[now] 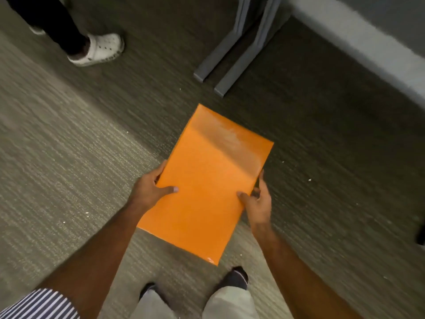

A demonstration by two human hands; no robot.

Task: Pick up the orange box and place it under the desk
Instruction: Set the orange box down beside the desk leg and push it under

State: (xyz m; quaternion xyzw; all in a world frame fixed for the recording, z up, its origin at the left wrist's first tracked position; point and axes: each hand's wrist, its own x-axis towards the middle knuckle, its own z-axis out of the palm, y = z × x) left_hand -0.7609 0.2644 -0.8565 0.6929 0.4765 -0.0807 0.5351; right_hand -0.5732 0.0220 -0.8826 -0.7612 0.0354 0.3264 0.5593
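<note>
A flat orange box (207,180) is held above the carpet in the middle of the view, its long side pointing away from me toward the upper right. My left hand (150,188) grips its left edge, thumb on top. My right hand (257,200) grips its right edge, thumb on top and fingers along the side. Grey desk legs (232,56) with two floor feet stand just beyond the box's far end. The desk's top is out of view.
Another person's leg in dark trousers and a white clog (99,50) stands at the upper left. A pale wall base (368,51) runs along the upper right. My own feet (235,278) are at the bottom on grey carpet (69,157).
</note>
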